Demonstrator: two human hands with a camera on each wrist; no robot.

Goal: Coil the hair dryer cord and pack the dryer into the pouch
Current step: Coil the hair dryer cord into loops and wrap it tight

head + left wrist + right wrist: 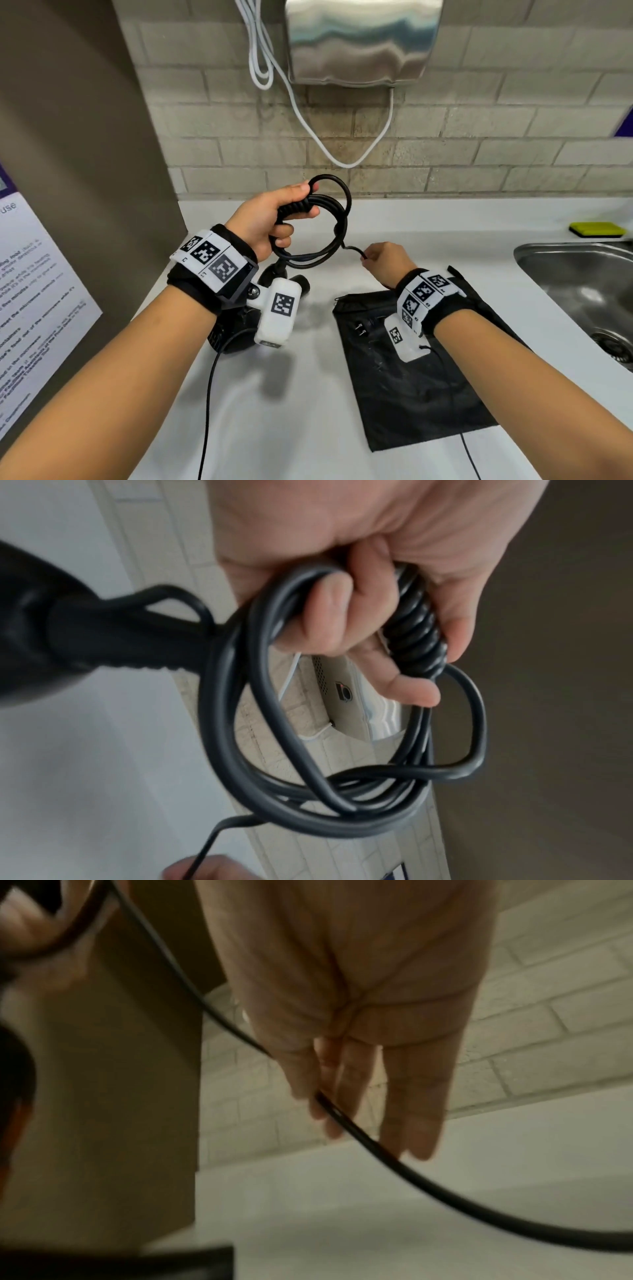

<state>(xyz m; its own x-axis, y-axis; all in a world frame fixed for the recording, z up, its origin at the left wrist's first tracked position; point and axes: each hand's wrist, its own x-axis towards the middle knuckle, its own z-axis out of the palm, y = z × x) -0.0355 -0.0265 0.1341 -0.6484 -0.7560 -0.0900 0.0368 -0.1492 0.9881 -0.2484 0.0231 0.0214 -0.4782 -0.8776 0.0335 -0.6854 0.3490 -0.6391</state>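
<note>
Above the counter's left side, the left hand [270, 219] gripped the looped cord [329, 222], dryer [236, 329] hanging beneath; the right hand [383, 262] pinched its loose tail (running rightward), nearer the flat pouch [404, 394].

Your pouch [411, 387] lay on the tabletop [291, 394] toward its right, the sink [579, 291] beyond it at the right edge; the dryer [236, 329] sat left of the pouch.
</note>
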